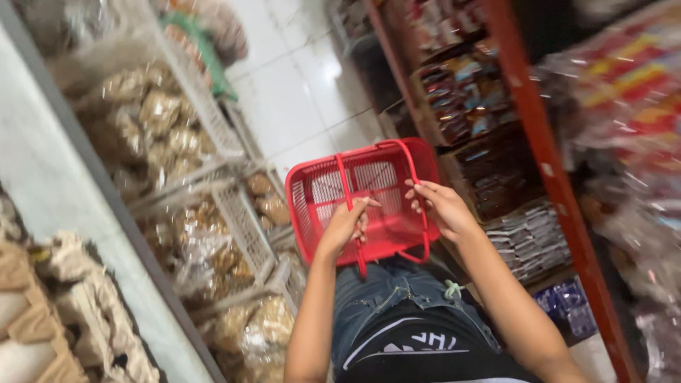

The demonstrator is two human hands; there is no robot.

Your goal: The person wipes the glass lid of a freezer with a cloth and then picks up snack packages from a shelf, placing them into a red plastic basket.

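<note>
Head view: both hands (345,225) (441,206) hold red basket (383,186) between snack crates (234,220) and shelves (489,128).

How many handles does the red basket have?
2. One handle runs under the left hand, and the other handle under the right hand. Both arch over the red basket; none seem hidden.

Indoor shop light, moderately bright. White glare patch on the floor tiles (312,78) at top centre. Heavy motion blur on the packaged goods (624,85) at right and the bagged snacks (156,128) at left. Red basket (383,227) fairly sharp. Frame tilted; lower right corner dim.
</note>
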